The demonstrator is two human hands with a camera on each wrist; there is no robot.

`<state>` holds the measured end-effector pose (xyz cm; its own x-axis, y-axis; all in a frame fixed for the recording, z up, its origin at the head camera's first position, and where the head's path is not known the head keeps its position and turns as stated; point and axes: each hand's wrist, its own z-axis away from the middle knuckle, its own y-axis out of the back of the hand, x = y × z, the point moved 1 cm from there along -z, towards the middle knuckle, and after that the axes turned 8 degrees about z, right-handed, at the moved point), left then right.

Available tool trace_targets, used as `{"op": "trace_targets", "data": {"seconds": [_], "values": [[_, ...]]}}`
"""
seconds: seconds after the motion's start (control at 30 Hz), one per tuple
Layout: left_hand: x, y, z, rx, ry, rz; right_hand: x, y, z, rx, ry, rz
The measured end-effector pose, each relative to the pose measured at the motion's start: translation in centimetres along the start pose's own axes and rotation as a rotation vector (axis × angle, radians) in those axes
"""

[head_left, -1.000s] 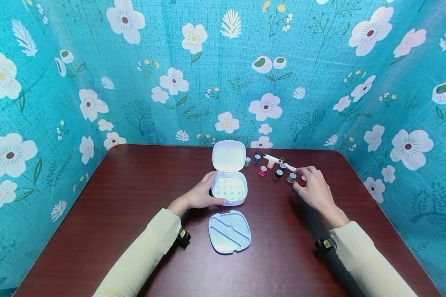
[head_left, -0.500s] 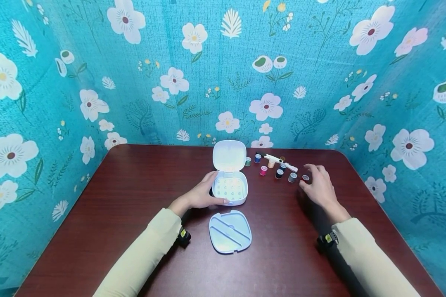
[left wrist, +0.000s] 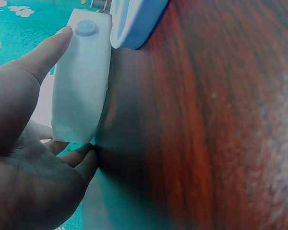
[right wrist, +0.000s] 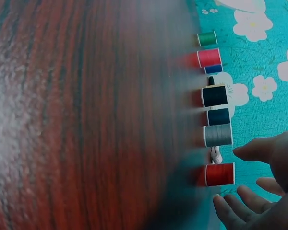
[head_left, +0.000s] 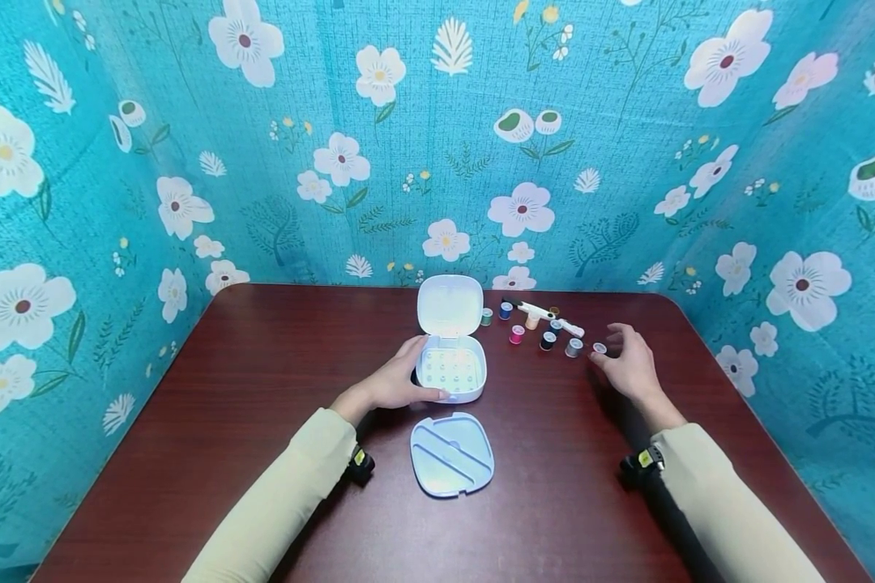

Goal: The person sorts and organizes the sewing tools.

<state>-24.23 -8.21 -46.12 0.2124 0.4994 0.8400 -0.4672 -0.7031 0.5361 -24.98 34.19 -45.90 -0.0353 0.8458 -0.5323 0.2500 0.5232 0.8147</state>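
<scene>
The red thread spool [right wrist: 220, 174] stands on end on the table [head_left: 262, 348], long axis vertical, white rim up, at the right of a loose spool group. The right hand [head_left: 631, 366] is spread around it, thumb and fingers well parted, gripping nothing; a gap to the spool shows in the wrist view. The left hand [head_left: 395, 380] holds the sewing box [left wrist: 81, 81], thumb on the front beside the round button [left wrist: 85, 28], which faces the person; the hinged lid [head_left: 450, 305] stands up at the back.

Just left of the red spool is a gray spool [head_left: 573, 349]; then black [head_left: 548, 342] and pink [head_left: 516, 334] spools stand between it and the box. A slender white tool [head_left: 572, 329] lies slantwise behind. A pale blue tray [head_left: 437, 478] lies before the box.

The red thread is smoothly wound between white flanges; the box is pale and rounded, with rows of bare pegs [head_left: 442, 379] inside.
</scene>
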Motion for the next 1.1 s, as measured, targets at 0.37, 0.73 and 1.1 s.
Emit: {"op": "trace_targets", "data": {"seconds": [0.37,0.73,1.1], "values": [[0.29,0.09,0.02,-0.001,0.001,-0.005,0.47,-0.54,0.0,-0.034,-0.105,-0.039],[0.28,0.05,0.07,0.003,0.005,-0.014,0.62,-0.76,-0.04,-0.046,-0.112,-0.037],[0.07,-0.01,-0.06,0.003,0.004,-0.011,0.71,-0.72,0.23,-0.066,-0.118,-0.023]]}}
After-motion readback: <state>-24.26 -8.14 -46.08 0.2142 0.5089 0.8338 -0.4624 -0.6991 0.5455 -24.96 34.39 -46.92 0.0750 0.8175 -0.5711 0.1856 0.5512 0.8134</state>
